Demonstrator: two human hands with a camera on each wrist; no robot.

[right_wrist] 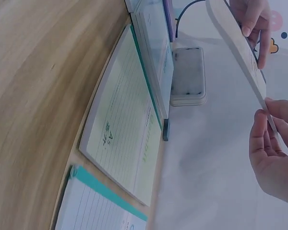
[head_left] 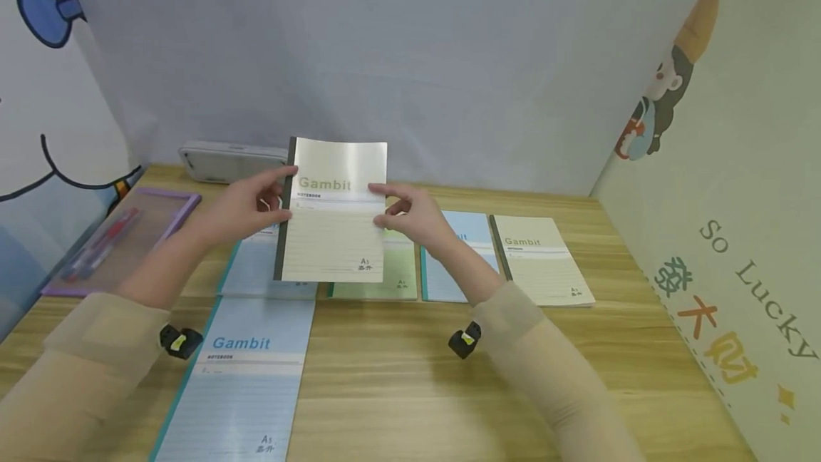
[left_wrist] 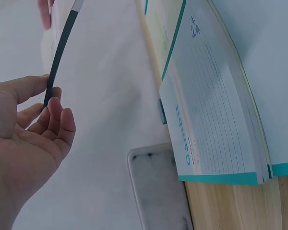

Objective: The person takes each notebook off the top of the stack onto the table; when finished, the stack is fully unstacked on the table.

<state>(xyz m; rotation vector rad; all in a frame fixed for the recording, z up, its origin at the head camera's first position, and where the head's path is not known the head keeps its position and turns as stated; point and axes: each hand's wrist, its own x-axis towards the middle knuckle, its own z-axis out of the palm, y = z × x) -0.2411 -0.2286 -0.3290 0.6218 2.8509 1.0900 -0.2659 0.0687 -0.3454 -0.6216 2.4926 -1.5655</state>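
Holding a cream Gambit A5 notebook (head_left: 336,248) off the surface (head_left: 385,376), the person works two-handed. The left hand (head_left: 244,205) pinches the dark spine; the right hand (head_left: 417,216) pinches the opposite edge. The hands stand apart, the cover facing the person.

Take the green notebook (head_left: 403,278) as reference; the raised cream notebook partly hides it in the head view. Left of the reference: a blue notebook (head_left: 246,266). Nearer the person, front-left: a second blue notebook (head_left: 250,398). Right: a third blue notebook (head_left: 471,262), then a second cream notebook (head_left: 541,269). Behind-left: a pale rectangular box (head_left: 231,162). Far left: a purple-edged pouch (head_left: 154,223) with pens (head_left: 105,244).

Step in hand, by my judgement: two-handed carrying of the cream notebook. The next move would call for even pressure at both edges, and clearance above the green notebook before lowering.
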